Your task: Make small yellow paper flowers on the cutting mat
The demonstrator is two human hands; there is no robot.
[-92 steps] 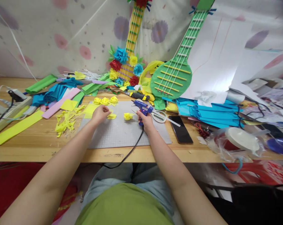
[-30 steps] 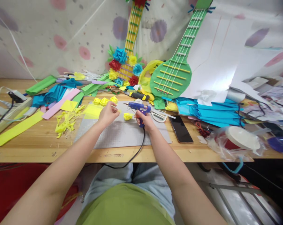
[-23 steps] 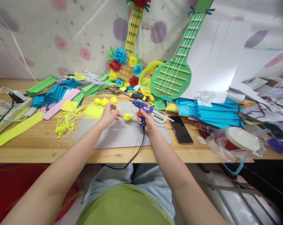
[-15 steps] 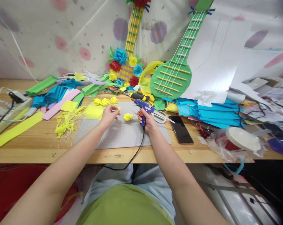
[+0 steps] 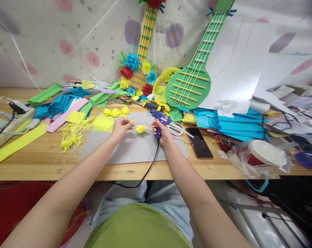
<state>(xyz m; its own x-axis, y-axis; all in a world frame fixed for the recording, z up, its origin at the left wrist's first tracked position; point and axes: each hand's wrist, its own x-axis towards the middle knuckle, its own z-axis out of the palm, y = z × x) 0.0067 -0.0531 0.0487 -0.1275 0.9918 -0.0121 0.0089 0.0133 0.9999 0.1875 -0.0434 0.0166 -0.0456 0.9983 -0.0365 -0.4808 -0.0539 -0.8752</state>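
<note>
My left hand (image 5: 121, 128) is closed in a pinch on a small piece of yellow paper (image 5: 132, 121), over the grey cutting mat (image 5: 135, 153). In my right hand (image 5: 164, 133) is a blue glue gun (image 5: 163, 117), its nozzle pointing left and away from me and its cord hanging down to the table edge. A thin stick-like thing pokes out left of the right-hand fingers; its far end is hidden. Between the hands a yellow paper flower (image 5: 141, 128) lies on the mat. Several more yellow paper flowers (image 5: 115, 112) stand in a row behind my left hand.
White-handled scissors (image 5: 177, 129) and a phone (image 5: 199, 143) lie right of the glue gun. Yellow sheets (image 5: 103, 124) and scraps (image 5: 72, 137) are on the left. A green paper instrument (image 5: 189, 86) leans at the back. A plastic-wrapped cup (image 5: 261, 155) stands far right.
My left hand has turned slightly, its fingers drawn closer around the yellow paper. The glue gun has shifted a little to the right. The flower on the mat stays put.
</note>
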